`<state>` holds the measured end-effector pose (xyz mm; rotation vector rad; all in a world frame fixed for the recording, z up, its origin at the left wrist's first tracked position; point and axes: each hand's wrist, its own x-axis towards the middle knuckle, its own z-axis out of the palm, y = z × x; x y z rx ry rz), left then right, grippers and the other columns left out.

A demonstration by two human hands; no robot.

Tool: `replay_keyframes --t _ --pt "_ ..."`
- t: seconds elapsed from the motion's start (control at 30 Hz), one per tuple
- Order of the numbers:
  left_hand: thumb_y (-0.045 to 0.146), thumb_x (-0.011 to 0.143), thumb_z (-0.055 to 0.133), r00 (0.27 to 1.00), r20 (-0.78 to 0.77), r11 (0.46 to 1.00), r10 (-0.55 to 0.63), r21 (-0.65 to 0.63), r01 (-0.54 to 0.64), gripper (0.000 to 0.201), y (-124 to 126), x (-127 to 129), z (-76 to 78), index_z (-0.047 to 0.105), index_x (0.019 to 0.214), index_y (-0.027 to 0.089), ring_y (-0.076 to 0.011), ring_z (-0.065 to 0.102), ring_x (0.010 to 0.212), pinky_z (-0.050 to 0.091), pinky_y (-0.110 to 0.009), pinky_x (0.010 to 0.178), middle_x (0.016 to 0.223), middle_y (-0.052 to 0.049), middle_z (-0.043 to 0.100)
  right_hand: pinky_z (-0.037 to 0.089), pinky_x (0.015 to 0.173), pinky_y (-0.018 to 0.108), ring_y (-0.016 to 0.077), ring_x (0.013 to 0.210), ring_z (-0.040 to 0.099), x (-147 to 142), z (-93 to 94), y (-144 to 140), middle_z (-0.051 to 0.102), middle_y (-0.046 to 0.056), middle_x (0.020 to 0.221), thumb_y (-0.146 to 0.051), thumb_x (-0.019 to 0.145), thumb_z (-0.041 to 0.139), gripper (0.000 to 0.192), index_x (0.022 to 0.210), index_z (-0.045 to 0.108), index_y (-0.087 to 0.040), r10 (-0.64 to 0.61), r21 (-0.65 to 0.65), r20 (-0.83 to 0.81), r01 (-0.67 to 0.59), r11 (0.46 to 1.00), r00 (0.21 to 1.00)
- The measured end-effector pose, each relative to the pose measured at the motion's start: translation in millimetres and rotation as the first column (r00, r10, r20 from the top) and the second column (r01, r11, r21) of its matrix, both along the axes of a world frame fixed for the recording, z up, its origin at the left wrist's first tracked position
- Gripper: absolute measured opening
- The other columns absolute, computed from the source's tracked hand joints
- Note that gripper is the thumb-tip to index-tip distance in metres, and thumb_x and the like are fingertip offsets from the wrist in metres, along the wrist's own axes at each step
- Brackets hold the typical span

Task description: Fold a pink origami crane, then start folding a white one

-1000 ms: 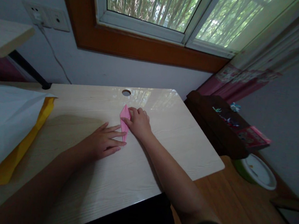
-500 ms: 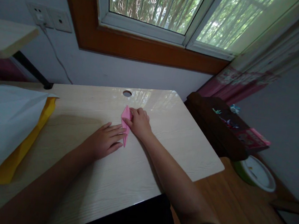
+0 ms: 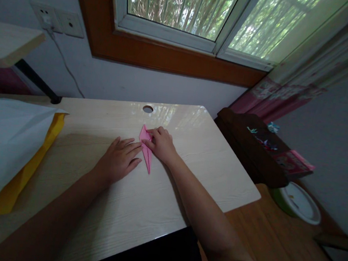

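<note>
Paper (image 3: 146, 156), pink and folded into a narrow pointed shape, is lying under your right thumb, its upper point showing just past your right forefinger and its long lower point running out below that thumb towards you. Your right hand (image 3: 163, 144) is pressing with the thumb across the middle and the forefinger at the upper right edge; whether they are truly pinching, you cannot tell from this angle. Your left hand (image 3: 116, 159) is spreading its fingers loosely apart, the longest just reaching the paper's left edge and clamping on nothing, its thumb staying just beside the lower point.

Since the right thumb is doing most of the holding, the paper could be pivoting under it at the slightest nudge from those left fingertips. Uneven pressure could also be setting a crease off line, or letting the layers be slipping apart. The glossy table (image 3: 170, 188) beneath your fingers is probably offering little grip.

Compared with half a second ago, the paper is leaning more: its upper point is sitting further towards your left fingers, its lower point further right. Your left fingers are no longer lying across the lower part, so that stretch is showing bare.
</note>
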<state>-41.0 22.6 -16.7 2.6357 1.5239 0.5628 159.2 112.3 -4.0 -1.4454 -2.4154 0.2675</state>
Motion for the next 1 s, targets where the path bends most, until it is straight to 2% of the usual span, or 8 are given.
replay_keyframes --t 0.2,0.37,0.6,0.73,0.8,0.87,0.93,1.0 --pt "0.042 0.099 0.048 0.999 -0.006 0.999 0.036 -0.031 -0.037 0.05 2 -3 -2.0 0.048 0.147 0.027 -0.0355 0.043 0.139 0.021 -0.061 0.118 0.149 -0.007 0.055 0.041 0.094 0.036 0.0244 0.11 0.056 2 -1.1 1 0.061 0.01 0.115 -0.053 0.093 0.062 0.049 0.133 0.061 -0.025 0.029 0.003 -0.057 -0.029 1.0 0.998" --pt "0.042 0.1 0.048 0.998 -0.018 0.999 0.053 0.008 -0.053 0.046 3 -4 -2.0 0.054 0.142 0.026 -0.035 0.038 0.141 0.024 -0.059 0.118 0.146 -0.009 0.055 0.042 0.091 0.032 0.0202 0.099 0.059 7 -2.1 4 0.067 0.007 0.106 -0.048 0.092 0.065 0.048 0.133 0.062 -0.022 0.067 -0.045 -0.199 -0.078 0.996 0.978" --pt "0.038 0.1 0.048 0.996 0.081 0.996 0.037 0.074 -0.043 0.037 9 -10 -1.0 0.062 0.13 0.023 -0.0299 0.052 0.125 0.039 -0.05 0.111 0.128 -0.012 0.063 0.045 0.083 0.029 0.0158 0.085 0.061 14 -7.1 9 0.07 0.003 0.095 -0.036 0.089 0.07 0.042 0.127 0.065 -0.02 0.066 -0.181 -0.457 -0.166 0.969 0.887" --pt "0.038 0.099 0.05 0.974 0.206 0.991 0.099 0.067 -0.115 0.038 12 -14 -5.0 0.058 0.131 0.02 -0.0293 0.057 0.115 0.044 -0.049 0.105 0.12 -0.013 0.066 0.047 0.077 0.027 0.014 0.08 0.06 15 -8.1 5 0.068 0.002 0.091 -0.035 0.084 0.072 0.041 0.122 0.069 -0.02 0.036 -0.302 -0.598 -0.267 0.915 0.801" --pt "0.039 0.098 0.053 0.951 0.284 0.988 0.124 0.051 -0.144 0.037 13 -15 -5.5 0.057 0.13 0.021 -0.0293 0.059 0.113 0.044 -0.049 0.104 0.12 -0.012 0.066 0.048 0.075 0.026 0.014 0.079 0.06 13 -7.7 2 0.068 0.001 0.089 -0.036 0.083 0.073 0.04 0.119 0.07 -0.02 -0.004 -0.357 -0.671 -0.318 0.879 0.742" --pt "0.04 0.095 0.057 0.912 0.383 0.989 0.145 -0.017 -0.15 0.039 12 -15 -3.9 0.056 0.13 0.022 -0.0284 0.061 0.111 0.046 -0.049 0.102 0.121 -0.01 0.067 0.048 0.074 0.026 0.0142 0.078 0.059 10 -7.2 -2 0.068 0.001 0.088 -0.036 0.081 0.074 0.038 0.115 0.07 -0.02 -0.045 -0.388 -0.724 -0.353 0.851 0.688" --pt "0.042 0.093 0.06 0.837 0.518 0.982 0.177 -0.147 -0.116 0.042 11 -15 -1.2 0.055 0.131 0.023 -0.0257 0.065 0.106 0.051 -0.045 0.096 0.12 -0.009 0.068 0.048 0.073 0.026 0.0142 0.078 0.059 5 -6.6 -5 0.068 0.001 0.088 -0.037 0.08 0.075 0.035 0.11 0.071 -0.02 -0.074 -0.397 -0.758 -0.369 0.841 0.647" --pt "0.044 0.092 0.062 0.73 0.644 0.957 0.229 -0.286 -0.047 0.046 10 -14 1.3 0.054 0.132 0.023 -0.0219 0.069 0.094 0.056 -0.038 0.085 0.113 -0.007 0.07 0.048 0.074 0.026 0.014 0.078 0.059 0 -6.2 -7 0.068 0.001 0.089 -0.037 0.078 0.075 0.033 0.107 0.07 -0.02 -0.092 -0.391 -0.788 -0.379 0.839 0.609"
